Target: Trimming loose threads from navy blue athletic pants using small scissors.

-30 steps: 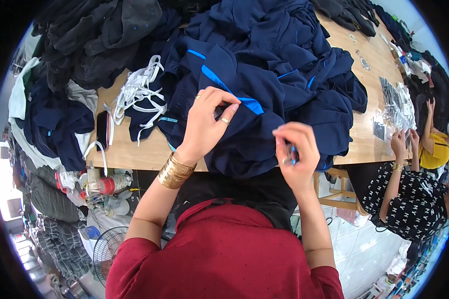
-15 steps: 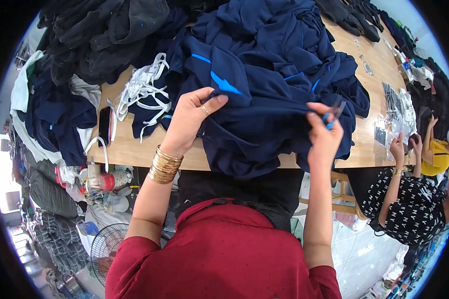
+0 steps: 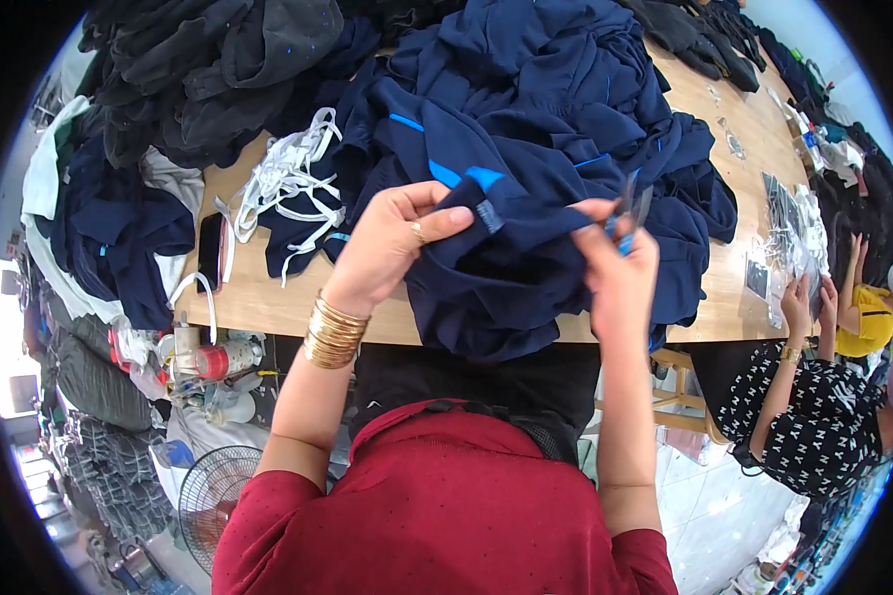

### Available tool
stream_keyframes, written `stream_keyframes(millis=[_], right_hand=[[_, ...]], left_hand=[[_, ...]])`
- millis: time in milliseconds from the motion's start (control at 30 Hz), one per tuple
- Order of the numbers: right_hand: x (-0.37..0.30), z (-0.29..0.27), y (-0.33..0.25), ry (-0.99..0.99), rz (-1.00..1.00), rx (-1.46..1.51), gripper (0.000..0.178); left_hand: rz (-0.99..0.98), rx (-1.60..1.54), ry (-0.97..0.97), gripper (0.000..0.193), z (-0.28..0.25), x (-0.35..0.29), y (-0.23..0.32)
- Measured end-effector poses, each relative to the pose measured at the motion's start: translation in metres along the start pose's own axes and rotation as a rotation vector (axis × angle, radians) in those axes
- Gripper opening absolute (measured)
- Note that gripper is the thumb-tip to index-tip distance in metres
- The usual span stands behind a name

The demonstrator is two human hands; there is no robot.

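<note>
A navy blue garment (image 3: 511, 253) with bright blue trim lies bunched over the near edge of the table. My left hand (image 3: 392, 243) pinches its edge between thumb and fingers, close to a small greyish patch on the cloth. Opposite, my right hand (image 3: 615, 273) is closed round a small pair of thread snips (image 3: 627, 233) with blue handles, blades pointing up and away. Its thumb and forefinger also grip the garment's edge, so the fabric stretches between both hands. The blades look blurred, and I cannot tell whether they touch cloth.
Beyond my hands rises a heap of navy garments (image 3: 546, 59). Black garments (image 3: 208, 79) are piled at the far left, near white drawstrings (image 3: 288, 174) and a phone (image 3: 209, 253). Plastic bags (image 3: 799, 223) lie on the right, beside a co-worker's hands (image 3: 799, 302).
My right hand has moved left, nearer my left hand, with the snips. The garment's edge has turned, bringing the greyish patch into sight. My left hand has shifted slightly right.
</note>
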State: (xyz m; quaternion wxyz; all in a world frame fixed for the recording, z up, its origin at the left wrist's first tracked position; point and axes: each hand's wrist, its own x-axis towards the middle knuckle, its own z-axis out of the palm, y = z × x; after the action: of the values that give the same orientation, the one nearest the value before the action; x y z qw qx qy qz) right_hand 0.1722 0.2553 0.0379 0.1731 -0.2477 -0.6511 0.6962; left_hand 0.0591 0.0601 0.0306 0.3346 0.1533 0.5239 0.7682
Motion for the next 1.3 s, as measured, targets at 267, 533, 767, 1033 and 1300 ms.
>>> stream_keyframes(millis=[267,533,767,1033,1300], right_hand=[[0.016,-0.051,-0.008,0.083,-0.012,0.199,0.013],[0.014,-0.054,-0.007,0.028,-0.012,0.237,0.011],[0.014,-0.055,-0.009,0.033,-0.001,0.238,0.01],[0.008,-0.031,-0.036,-0.079,-0.118,0.017,0.014],[0.017,-0.016,-0.058,-0.027,-0.426,-0.189,0.014]], left_hand=[[0.064,-0.035,0.041,0.013,-0.022,-0.009,0.007],[0.184,0.232,0.107,0.017,-0.016,-0.013,0.015],[0.192,0.261,0.092,0.018,-0.013,-0.016,0.018],[0.577,1.023,-0.069,0.032,0.026,0.0,0.015],[0.302,0.971,-0.154,0.034,0.04,0.004,0.012]])
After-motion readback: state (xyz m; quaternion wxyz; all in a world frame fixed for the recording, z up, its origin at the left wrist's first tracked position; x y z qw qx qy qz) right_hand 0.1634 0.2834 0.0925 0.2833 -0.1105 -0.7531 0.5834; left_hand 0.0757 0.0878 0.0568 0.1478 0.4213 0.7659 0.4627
